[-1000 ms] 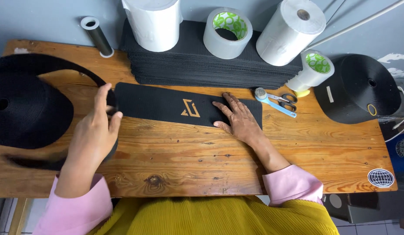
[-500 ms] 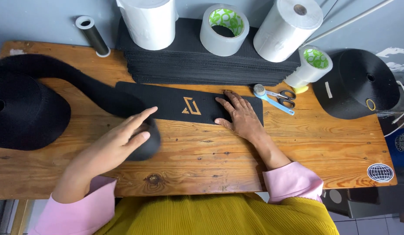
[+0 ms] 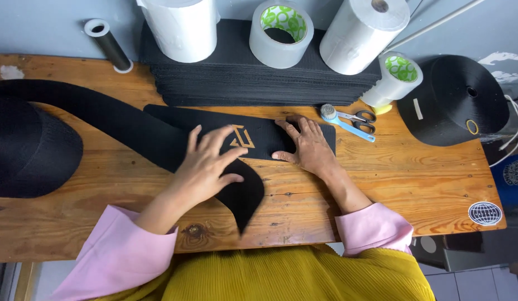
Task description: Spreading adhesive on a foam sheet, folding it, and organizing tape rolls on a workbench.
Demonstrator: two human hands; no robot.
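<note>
A wide black webbing band (image 3: 119, 120) runs from a big black roll (image 3: 30, 150) at the left across the wooden table (image 3: 409, 184). My left hand (image 3: 206, 164) grips the band near its free end (image 3: 245, 195), which curls down toward the table's front edge. Its fingers are spread over the band and reach the gold logo. Under the band lies a flat black panel (image 3: 267, 136) with that gold logo (image 3: 242, 136). My right hand (image 3: 306, 146) presses flat on the panel's right end and holds nothing.
A stack of black sheets (image 3: 253, 83) stands at the back, bearing two white rolls (image 3: 183, 28) (image 3: 362, 33) and a tape roll (image 3: 281, 30). Blue-handled scissors (image 3: 353, 120), another tape roll (image 3: 398, 72) and a black roll (image 3: 454, 97) are at the right. A grey tube (image 3: 105, 44) stands back left.
My left hand has drawn the black band from the left roll rightward over the panel, up to the logo. My right hand has stayed on the panel's right end.
</note>
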